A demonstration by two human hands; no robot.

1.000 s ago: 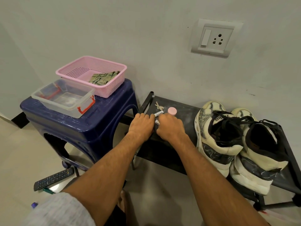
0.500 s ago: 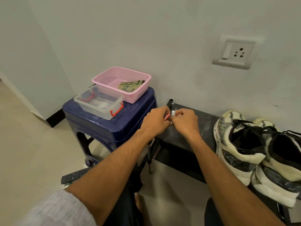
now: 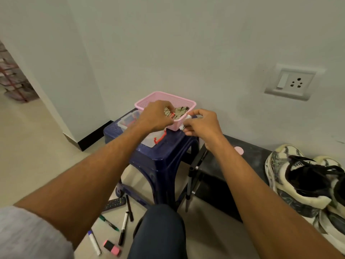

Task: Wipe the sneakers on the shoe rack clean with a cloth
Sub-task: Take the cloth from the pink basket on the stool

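Basket (image 3: 177,98) on stool (image 3: 164,156) lies behind left hand (image 3: 156,117) and right hand (image 3: 202,125), both pinching small items (image 3: 168,112).

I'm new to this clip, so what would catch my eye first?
The left hand and right hand meet at the pink basket on the blue stool, each holding small items. Worn sneakers sit on the black shoe rack at right, and markers lie scattered on the floor.

Glossy plastic stool (image 3: 160,157), perforated pink plastic basket (image 3: 169,99), matt black rack (image 3: 257,156).
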